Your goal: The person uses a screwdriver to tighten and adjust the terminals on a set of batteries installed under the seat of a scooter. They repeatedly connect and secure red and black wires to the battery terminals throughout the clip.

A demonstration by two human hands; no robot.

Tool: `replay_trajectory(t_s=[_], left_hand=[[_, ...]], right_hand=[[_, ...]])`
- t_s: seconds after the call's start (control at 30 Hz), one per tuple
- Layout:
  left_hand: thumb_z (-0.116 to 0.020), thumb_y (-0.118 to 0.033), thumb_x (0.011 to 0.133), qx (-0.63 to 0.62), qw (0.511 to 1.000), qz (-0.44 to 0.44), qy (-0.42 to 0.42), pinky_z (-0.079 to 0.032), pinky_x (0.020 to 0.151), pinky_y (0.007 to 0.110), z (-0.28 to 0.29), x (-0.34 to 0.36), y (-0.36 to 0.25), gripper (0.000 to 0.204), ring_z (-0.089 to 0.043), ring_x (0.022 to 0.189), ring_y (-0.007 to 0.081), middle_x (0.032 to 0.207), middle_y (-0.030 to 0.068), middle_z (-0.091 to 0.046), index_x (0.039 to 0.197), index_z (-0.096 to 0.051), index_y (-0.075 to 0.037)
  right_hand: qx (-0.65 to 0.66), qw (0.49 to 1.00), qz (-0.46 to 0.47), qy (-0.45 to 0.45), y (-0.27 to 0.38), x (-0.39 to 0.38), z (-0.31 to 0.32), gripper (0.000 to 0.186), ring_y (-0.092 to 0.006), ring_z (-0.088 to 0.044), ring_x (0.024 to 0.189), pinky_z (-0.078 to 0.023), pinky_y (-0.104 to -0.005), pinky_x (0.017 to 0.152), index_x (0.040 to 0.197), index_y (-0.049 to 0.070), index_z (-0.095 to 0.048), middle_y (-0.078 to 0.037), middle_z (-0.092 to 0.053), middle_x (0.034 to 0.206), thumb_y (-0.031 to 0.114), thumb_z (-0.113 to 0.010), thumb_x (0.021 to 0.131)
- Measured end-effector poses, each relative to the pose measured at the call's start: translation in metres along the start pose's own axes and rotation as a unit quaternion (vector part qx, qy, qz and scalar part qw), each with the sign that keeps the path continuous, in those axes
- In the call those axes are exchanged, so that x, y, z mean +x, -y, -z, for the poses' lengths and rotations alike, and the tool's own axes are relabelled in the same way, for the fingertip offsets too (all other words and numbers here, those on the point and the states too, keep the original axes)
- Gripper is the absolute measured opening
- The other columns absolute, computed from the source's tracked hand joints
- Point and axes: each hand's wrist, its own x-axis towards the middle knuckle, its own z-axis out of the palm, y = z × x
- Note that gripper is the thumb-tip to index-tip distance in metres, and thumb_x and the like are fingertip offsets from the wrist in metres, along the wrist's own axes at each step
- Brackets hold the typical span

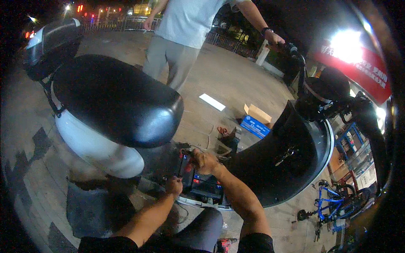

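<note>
An electric scooter stands across my view, its black seat (118, 97) at the left and its dark front panel (291, 156) at the right. Between them lies an open floor compartment with dark batteries (205, 185) that show red and blue spots. My right hand (204, 161) is over the compartment, its fingers curled closed; what they hold is hidden. My left hand (174, 185) is lower, at the compartment's near left side. Its fingers are pressed together, and what is in them is too small to make out. Wires run around both hands.
Beyond the scooter a person in a light shirt (185, 21) grips the handlebar. A blue cardboard box (255, 125), a white strip (211, 102) and red-handled pliers (222, 130) lie on the ground. A red power drill (225, 244) is by my knee. A blue bicycle (327, 204) is at right.
</note>
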Motion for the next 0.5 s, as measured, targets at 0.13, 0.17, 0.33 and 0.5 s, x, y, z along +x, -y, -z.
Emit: replay_trajectory(t_s=[0.13,0.17,0.33,0.5], left_hand=[[-0.064,-0.028,0.085,0.079,0.996,-0.019,-0.029,-0.053,0.076,0.047,0.010,0.042,0.074,0.022,-0.067,0.084,0.0376,0.089,0.0178,-0.070,0.087,-0.070,-0.008],[-0.065,-0.029,0.085,0.044,0.999,0.005,-0.005,-0.053,0.076,0.046,-0.001,0.031,0.047,0.022,-0.067,0.085,0.0369,0.089,0.0172,-0.070,0.088,-0.071,-0.009],[-0.068,-0.031,0.082,-0.036,0.991,0.105,0.071,-0.052,0.077,0.045,0.004,-0.008,-0.012,0.021,-0.068,0.088,0.0344,0.088,0.0148,-0.071,0.090,-0.073,-0.013],[-0.067,-0.024,0.084,-0.120,0.989,0.080,0.030,-0.050,0.071,0.044,0.022,0.007,-0.015,0.020,-0.065,0.080,0.0372,0.088,0.0183,-0.070,0.090,-0.069,-0.006]], right_hand=[[0.089,0.991,0.060,-0.075,0.044,0.016,0.027,0.041,-0.0440,-0.063,0.087,-0.051,-0.0488,0.072,0.112,0.004,-0.053,-0.021,-0.066,0.091,0.038,-0.059,0.091],[0.106,0.981,0.078,-0.142,0.015,0.015,0.004,0.043,-0.0419,-0.064,0.086,-0.051,-0.0466,0.074,0.116,0.003,-0.057,-0.018,-0.067,0.093,0.039,-0.059,0.092],[0.552,0.811,0.142,-0.130,-0.009,0.032,-0.051,0.051,-0.0198,-0.063,0.081,-0.050,-0.0351,0.073,0.121,0.002,-0.059,-0.008,-0.068,0.092,0.046,-0.057,0.093],[0.603,0.706,0.115,-0.353,0.039,0.061,-0.064,0.030,-0.0129,-0.056,0.072,-0.047,-0.0291,0.068,0.090,0.001,-0.060,-0.005,-0.062,0.079,0.027,-0.050,0.100]])
